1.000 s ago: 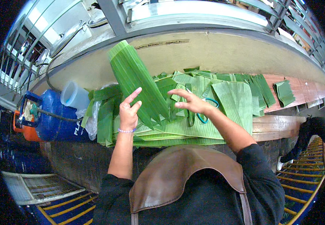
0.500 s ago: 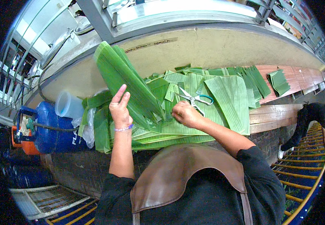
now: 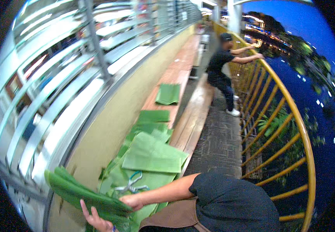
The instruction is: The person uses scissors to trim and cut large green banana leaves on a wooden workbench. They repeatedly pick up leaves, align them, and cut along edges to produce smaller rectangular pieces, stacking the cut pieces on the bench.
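A folded bundle of long green banana leaves [image 3: 86, 195] slants up to the left, its far end near the wall. My left hand [image 3: 98, 222], at the lower edge, is open with fingers stretched apart beside the bundle's underside. The bundle's lower right end meets my right hand [image 3: 132, 202], whose fingers are closed on it. Just beyond that hand, scissors [image 3: 130, 186] with teal-trimmed handles lie on spread leaves. A broad pale leaf sheet [image 3: 152, 154] and a dark folded stack [image 3: 154, 116] lie farther along. The blurred bundle hides part of my left hand.
Another folded leaf stack [image 3: 167, 94] rests on the reddish bench top [image 3: 163, 104]. A wooden bench [image 3: 196, 112] runs alongside. Louvred windows [image 3: 59, 96] rise above the cream wall [image 3: 109, 129]. On the right, a person [image 3: 221, 65] holds the yellow railing [image 3: 287, 96] over dark water.
My view has swung right along the walkway, bringing the person and railing into fuller sight. My right hand has moved away from beside the scissors to the bundle's end.
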Demonstrator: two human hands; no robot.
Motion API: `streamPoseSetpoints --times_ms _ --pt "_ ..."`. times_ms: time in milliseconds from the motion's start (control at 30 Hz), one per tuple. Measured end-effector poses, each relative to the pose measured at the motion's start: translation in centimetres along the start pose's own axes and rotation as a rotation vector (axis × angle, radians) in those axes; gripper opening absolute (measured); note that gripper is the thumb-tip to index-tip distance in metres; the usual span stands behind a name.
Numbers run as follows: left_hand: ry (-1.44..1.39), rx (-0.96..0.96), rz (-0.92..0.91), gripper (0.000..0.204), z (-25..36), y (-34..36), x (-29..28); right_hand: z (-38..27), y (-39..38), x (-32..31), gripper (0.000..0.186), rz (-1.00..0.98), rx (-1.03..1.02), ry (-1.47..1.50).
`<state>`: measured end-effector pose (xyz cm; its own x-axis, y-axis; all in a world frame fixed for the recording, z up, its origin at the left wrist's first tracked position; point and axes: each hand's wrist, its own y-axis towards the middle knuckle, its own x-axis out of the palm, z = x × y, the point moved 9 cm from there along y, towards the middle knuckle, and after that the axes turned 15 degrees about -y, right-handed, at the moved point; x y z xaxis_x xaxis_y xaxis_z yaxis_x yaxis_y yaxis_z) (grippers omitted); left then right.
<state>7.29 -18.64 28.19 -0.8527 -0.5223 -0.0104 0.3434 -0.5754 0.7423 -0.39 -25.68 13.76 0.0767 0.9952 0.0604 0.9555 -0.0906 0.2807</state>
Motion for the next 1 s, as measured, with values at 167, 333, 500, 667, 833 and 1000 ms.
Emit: streamPoseSetpoints --times_ms 167,333,500,667,833,1000 --pt "0.217 0.07 -0.199 0.055 -2.1 1.2 3.0 0.0 -1.9 -1.2 0.033 0.088 0.147 0.428" --pt "0.02 0.091 -0.234 0.04 -3.1 2.8 6.5 -2.6 -5.0 -3.9 0.025 0.249 0.084 0.086" --pt "-0.187 -0.305 -0.056 0.032 -5.0 2.8 6.2 -3.5 -6.9 -4.5 0.017 0.42 0.143 -0.027" --pt "-0.372 -0.307 0.041 0.051 -2.8 5.1 5.4 -2.5 -6.2 -4.6 0.023 0.24 0.107 -0.767" --pt "-0.618 -0.251 0.047 0.059 -0.9 5.7 5.0 1.7 -5.8 -8.9 0.05 0.061 0.341 -0.867" --pt "-2.194 -0.863 -0.028 0.05 -5.8 -0.3 7.7 -4.7 -6.6 -13.3 0.082 0.156 0.08 0.63"
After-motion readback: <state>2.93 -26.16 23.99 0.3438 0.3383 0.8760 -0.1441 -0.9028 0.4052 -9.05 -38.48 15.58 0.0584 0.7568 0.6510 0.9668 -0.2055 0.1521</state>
